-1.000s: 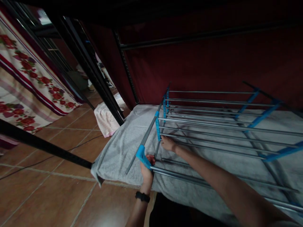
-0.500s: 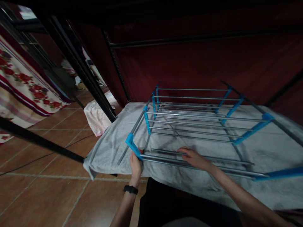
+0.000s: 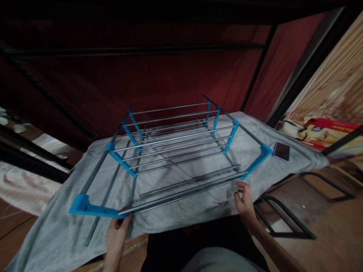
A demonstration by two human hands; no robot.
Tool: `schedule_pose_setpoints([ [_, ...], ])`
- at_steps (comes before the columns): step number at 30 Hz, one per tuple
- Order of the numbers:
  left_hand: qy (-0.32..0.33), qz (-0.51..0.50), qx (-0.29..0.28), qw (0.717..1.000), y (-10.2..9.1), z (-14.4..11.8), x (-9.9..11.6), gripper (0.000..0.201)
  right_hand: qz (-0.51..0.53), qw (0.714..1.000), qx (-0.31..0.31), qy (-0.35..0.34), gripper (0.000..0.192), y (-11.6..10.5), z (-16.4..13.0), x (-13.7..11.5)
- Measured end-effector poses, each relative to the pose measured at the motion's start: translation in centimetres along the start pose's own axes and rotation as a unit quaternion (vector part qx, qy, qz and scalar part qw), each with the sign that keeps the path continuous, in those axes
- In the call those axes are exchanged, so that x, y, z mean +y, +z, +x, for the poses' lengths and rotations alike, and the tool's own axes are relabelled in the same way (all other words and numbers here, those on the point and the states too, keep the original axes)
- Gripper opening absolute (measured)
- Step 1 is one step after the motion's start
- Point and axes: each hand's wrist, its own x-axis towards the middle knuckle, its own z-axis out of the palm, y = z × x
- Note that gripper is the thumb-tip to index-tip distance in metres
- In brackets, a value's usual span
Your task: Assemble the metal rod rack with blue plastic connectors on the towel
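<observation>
On the grey towel-covered bed [image 3: 176, 217] lies the blue-jointed grey metal rod rack [image 3: 172, 147]; our left hand [image 3: 117, 231] clamps its near corner; our right hand [image 3: 244, 200], fingers spread, nears the rod ends; we should seat both rods squarely, pressing evenly.

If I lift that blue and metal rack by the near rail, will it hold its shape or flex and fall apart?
The rack would probably flex: its thin metal rods span between blue plastic brackets. It looks light for its size, being mostly open frame. One near rod seems to lie loose on the grey cloth and might roll. The left hand and right hand sit at the near rail's ends.
</observation>
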Motion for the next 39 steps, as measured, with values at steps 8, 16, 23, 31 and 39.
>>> schedule_pose_setpoints([
  [8, -0.037, 0.096, -0.025, 0.994, 0.1, 1.4, -0.5, 0.038, 0.092, 0.984, 0.029, 0.150, 0.041, 0.1, 6.4, 5.1],
  [16, -0.022, 0.096, -0.042, 0.994, 0.2, 1.5, -0.7, 0.036, 0.115, 0.984, 0.056, 0.126, 0.046, 1.1, 5.9, 5.8],
  [23, -0.008, 0.074, -0.040, 0.996, 0.3, 1.2, -0.7, 0.044, 0.078, 0.976, 0.138, 0.150, 0.043, -0.2, 3.2, 4.8],
  [31, 0.004, 0.016, -0.048, 0.999, 0.5, 1.1, -2.3, 0.050, 0.012, 0.991, -0.017, -0.134, 0.026, 0.6, -0.2, -3.0],
  [39, 0.061, -0.024, -0.025, 0.998, 1.5, 0.6, -4.0, 0.058, -0.081, 0.935, -0.203, -0.279, 0.031, 2.8, 2.1, -6.3],
])
